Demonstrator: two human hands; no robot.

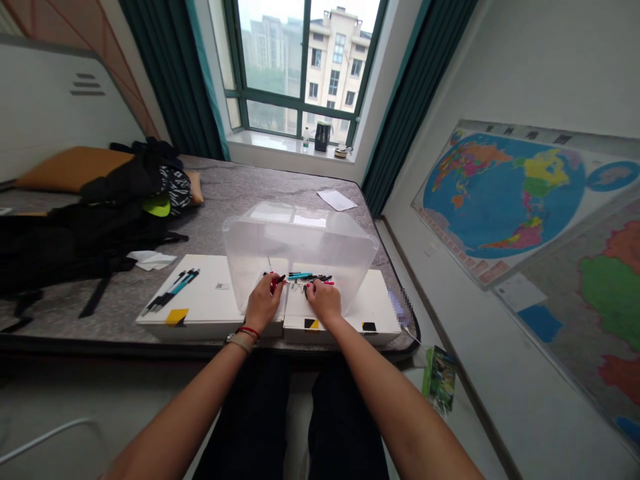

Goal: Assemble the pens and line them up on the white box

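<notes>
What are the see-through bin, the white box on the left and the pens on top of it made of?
Bin: probably plastic, smooth and cloudy-clear; its walls are see-through with bright glints.
White box: maybe cardboard, smooth and plain; its sides are flat with straight edges.
Pens: likely plastic, coloured black and blue, but too small to be sure.

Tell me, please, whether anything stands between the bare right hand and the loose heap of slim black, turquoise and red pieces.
Nothing visible does: the right hand is at the near edge of the heap. The translucent plastic bin rises behind it, but no wall visibly blocks the hand.
</notes>
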